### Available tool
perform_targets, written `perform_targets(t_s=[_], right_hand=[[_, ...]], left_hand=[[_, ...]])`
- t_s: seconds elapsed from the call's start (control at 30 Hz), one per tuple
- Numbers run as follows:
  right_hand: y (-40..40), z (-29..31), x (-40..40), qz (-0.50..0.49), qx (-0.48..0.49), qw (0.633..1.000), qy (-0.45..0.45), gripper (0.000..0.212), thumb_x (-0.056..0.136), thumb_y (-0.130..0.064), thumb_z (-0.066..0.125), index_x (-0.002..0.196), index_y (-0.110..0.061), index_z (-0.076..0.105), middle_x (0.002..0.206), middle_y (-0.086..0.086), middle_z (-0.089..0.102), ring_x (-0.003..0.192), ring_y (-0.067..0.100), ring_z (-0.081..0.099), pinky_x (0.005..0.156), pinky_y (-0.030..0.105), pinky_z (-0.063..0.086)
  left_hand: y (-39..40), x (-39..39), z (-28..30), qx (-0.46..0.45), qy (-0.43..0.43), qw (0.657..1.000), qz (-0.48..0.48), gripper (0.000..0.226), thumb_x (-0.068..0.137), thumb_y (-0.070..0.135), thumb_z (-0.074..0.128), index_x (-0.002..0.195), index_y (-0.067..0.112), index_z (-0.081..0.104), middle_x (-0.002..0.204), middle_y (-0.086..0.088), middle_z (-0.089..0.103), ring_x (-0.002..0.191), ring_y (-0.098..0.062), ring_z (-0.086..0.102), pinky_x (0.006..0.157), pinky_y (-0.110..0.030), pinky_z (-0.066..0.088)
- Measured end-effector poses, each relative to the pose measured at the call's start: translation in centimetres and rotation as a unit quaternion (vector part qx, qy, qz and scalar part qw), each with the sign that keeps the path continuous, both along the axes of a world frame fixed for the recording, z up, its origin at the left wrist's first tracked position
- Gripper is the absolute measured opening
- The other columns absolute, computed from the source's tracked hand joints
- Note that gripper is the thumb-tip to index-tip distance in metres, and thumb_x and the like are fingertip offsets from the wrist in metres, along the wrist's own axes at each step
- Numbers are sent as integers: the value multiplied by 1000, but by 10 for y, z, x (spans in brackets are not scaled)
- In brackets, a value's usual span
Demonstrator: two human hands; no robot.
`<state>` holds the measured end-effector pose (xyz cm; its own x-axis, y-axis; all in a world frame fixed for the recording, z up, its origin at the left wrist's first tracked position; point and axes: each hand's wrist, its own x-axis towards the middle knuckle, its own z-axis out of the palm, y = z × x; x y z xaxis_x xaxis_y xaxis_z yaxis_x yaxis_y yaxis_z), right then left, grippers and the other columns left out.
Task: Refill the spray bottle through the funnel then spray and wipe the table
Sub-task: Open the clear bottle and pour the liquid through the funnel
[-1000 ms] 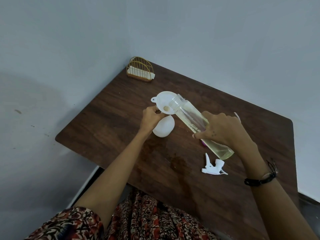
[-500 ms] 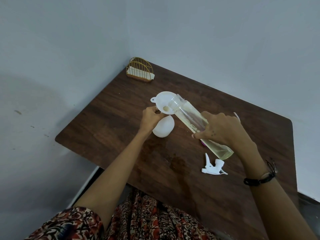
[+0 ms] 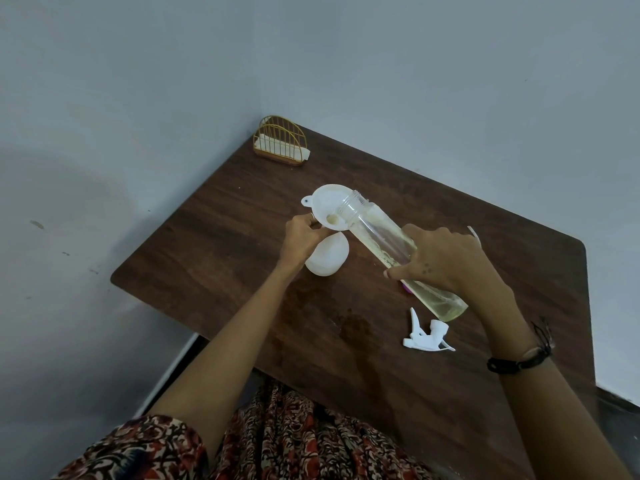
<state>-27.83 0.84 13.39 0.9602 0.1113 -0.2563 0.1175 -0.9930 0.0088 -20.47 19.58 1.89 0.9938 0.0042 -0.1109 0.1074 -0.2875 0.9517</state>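
Spray bottle (image 3: 329, 258): white, opaque, upright on the wooden table (image 3: 221, 237), partly hidden behind the left hand (image 3: 300, 237). White funnel (image 3: 330, 211): seated in its neck, rim pinched by curled left fingers. Clear refill bottle (image 3: 381, 239): uncapped, tilted, open mouth over the funnel bowl, pale yellow liquid pooled toward its base; right hand (image 3: 446, 263) wraps its middle, fingers curled round it. Trigger sprayer head (image 3: 427, 336): white, lying on the table just below the right hand. Wire napkin holder (image 3: 280, 141): gold, at the far corner, well apart. Dark wet patch (image 3: 353, 327): on the table between the forearms.
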Motion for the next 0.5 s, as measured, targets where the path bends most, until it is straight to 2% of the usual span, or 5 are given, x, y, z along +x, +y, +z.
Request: perform_targets(t_s=[0.4, 0.5], right_hand=[[-2, 0, -3, 6, 4, 1000, 4, 64, 79, -65, 53, 124, -21, 44, 111, 0, 63, 88, 18, 61, 69, 26, 39], [-2, 0, -2, 7, 4, 1000, 2, 63, 79, -66, 53, 123, -21, 45, 109, 0, 64, 85, 17, 60, 69, 26, 39]], left_hand=[[-1, -1, 0, 3, -6, 1000, 1, 26, 78, 19, 73, 96, 1, 68, 101, -16, 70, 92, -18, 64, 82, -33, 52], [-1, -1, 0, 5, -8, 1000, 3, 26, 78, 18, 72, 96, 0, 67, 102, -17, 70, 94, -21, 64, 81, -31, 51]])
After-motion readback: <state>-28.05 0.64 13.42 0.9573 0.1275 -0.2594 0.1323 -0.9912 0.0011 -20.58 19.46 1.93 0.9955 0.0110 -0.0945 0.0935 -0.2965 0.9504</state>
